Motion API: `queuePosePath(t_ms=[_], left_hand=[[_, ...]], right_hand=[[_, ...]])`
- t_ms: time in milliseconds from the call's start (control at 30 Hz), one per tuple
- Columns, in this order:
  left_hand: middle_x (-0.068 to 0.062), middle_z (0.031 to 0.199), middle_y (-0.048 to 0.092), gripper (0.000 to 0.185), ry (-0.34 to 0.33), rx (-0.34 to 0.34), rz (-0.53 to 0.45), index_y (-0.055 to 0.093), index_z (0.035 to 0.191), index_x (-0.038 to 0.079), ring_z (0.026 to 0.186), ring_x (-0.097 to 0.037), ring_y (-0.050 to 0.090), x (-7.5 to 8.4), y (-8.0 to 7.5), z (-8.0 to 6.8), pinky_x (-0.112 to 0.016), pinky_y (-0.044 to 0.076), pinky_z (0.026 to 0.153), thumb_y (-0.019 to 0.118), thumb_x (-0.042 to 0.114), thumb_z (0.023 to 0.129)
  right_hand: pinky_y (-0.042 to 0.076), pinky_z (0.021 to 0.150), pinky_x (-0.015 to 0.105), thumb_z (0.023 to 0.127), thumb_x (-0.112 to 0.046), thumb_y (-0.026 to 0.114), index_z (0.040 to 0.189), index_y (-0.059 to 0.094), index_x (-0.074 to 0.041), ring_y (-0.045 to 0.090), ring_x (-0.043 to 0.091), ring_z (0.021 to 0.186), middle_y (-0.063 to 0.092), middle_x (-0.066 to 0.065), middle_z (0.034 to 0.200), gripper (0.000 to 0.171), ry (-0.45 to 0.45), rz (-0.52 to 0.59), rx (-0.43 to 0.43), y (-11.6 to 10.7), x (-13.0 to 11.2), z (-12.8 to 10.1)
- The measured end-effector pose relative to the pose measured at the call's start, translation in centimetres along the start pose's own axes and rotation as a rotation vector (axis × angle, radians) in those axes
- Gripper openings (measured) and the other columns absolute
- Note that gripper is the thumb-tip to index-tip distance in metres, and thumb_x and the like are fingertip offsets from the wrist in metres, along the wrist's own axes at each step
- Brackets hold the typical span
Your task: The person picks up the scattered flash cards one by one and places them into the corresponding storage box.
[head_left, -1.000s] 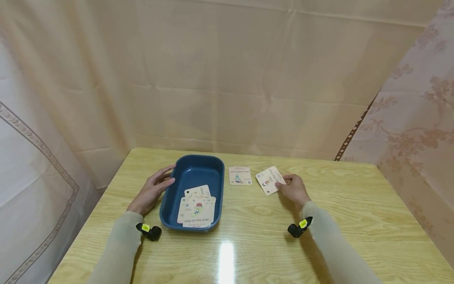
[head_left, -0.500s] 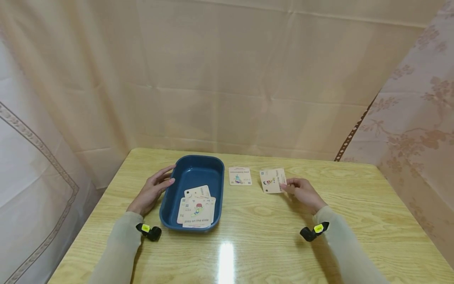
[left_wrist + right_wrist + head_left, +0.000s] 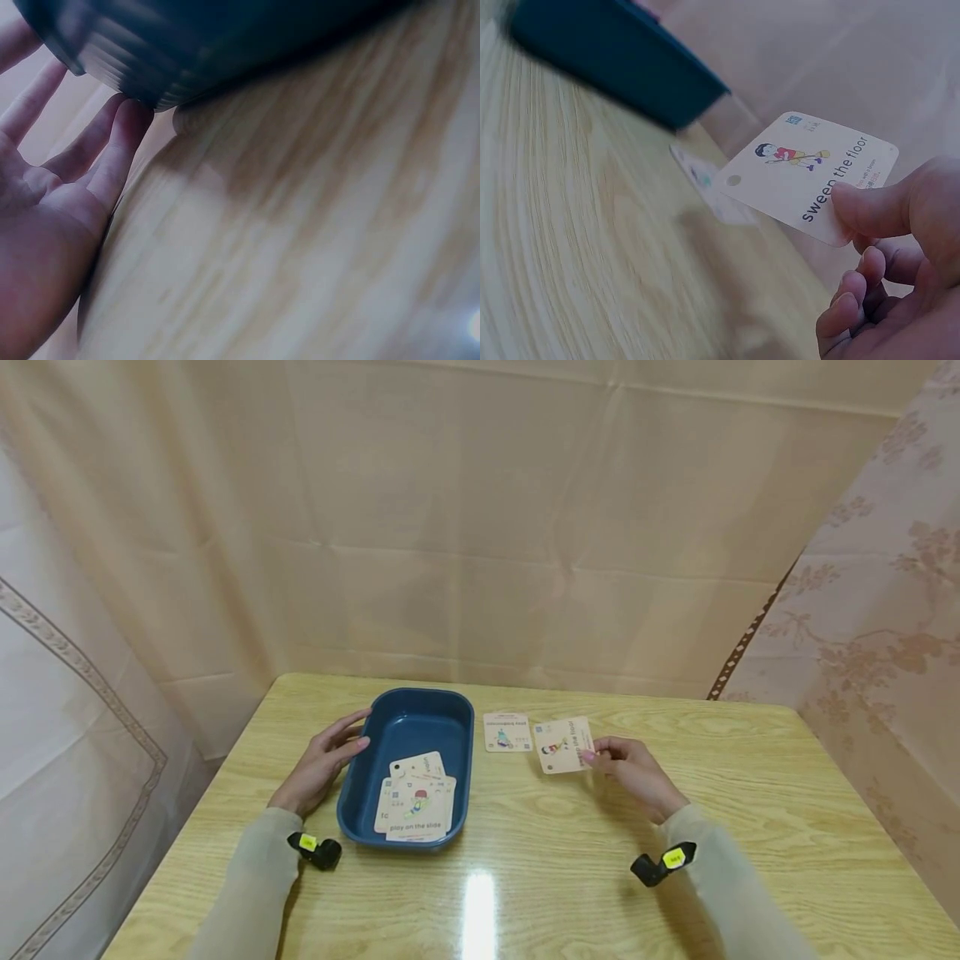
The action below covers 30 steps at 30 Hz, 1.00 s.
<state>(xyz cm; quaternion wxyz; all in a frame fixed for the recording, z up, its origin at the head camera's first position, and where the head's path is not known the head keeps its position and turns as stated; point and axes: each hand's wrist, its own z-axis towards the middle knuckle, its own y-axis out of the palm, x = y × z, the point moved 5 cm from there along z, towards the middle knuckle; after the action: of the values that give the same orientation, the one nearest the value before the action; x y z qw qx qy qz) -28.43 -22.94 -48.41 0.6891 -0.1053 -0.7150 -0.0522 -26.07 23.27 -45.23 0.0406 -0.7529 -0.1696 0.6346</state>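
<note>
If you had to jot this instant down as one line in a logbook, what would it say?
right hand pinches "sweep the floor" card, lifted | left hand touches blue tray | cards in tray | one card on table

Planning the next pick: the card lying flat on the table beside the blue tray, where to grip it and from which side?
The flat card lies flush on the table, so fingers probably can't get under it. Likely best: press on top, slide or tip up its right edge, then pinch that edge. Come from the right; the blue tray crowds its left.

- A glossy light-wood table [image 3: 750,793] caught a bright glare near its front edge.
- Creased beige cloth [image 3: 487,527] hung behind it.
- A floral curtain [image 3: 885,610] hung at right.
</note>
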Motion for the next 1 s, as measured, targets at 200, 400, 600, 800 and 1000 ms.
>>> queuePosePath(t_ms=[200,400,600,800,1000], left_hand=[[-0.019,0.158,0.034,0.062,-0.004,0.001,-0.001,0.037,0.158,0.014,0.143,-0.04,0.034,-0.1,-0.1,0.0,-0.058,0.023,0.12,0.062,0.028,0.103],[-0.019,0.158,0.034,0.062,-0.006,0.003,-0.004,0.037,0.158,0.014,0.142,-0.04,0.035,-0.1,-0.1,-0.1,-0.058,0.023,0.12,0.062,0.028,0.103],[-0.02,0.158,0.034,0.062,-0.012,0.004,0.001,0.037,0.158,0.015,0.142,-0.04,0.034,-0.2,-0.1,0.0,-0.059,0.024,0.119,0.062,0.029,0.103],[-0.019,0.158,0.034,0.062,-0.01,0.003,-0.005,0.037,0.158,0.015,0.142,-0.039,0.033,-0.2,-0.2,0.0,-0.059,0.023,0.119,0.062,0.03,0.103],[-0.019,0.157,0.035,0.062,-0.012,0.003,-0.01,0.038,0.157,0.016,0.141,-0.039,0.035,-0.3,-0.2,0.2,-0.059,0.024,0.119,0.062,0.03,0.103]], right_hand=[[0.044,0.079,0.035,0.1,-0.025,0.067,0.111,0.06,0.002,0.048,0.024,0.093,0.056,0.005,0.099,0.03,-0.018,0.051,-0.06,2.4,-1.9,-0.7],[0.042,0.078,0.034,0.099,-0.017,0.067,0.105,0.06,0.003,0.047,0.023,0.09,0.054,0.005,0.096,0.022,-0.056,0.128,-0.13,5.3,-3.7,-1.1],[0.041,0.081,0.035,0.099,-0.015,0.067,0.105,0.061,0.002,0.048,0.022,0.091,0.056,0.005,0.098,0.019,-0.078,0.173,-0.176,7.8,-5.0,-1.1],[0.042,0.08,0.035,0.098,-0.015,0.069,0.106,0.063,0.001,0.05,0.02,0.091,0.061,0.006,0.101,0.018,-0.09,0.188,-0.198,10.3,-5.7,-0.8],[0.041,0.073,0.029,0.096,-0.013,0.071,0.101,0.064,0.0,0.048,0.019,0.087,0.056,0.003,0.092,0.016,-0.112,0.172,-0.212,12.3,-6.0,-0.7]])
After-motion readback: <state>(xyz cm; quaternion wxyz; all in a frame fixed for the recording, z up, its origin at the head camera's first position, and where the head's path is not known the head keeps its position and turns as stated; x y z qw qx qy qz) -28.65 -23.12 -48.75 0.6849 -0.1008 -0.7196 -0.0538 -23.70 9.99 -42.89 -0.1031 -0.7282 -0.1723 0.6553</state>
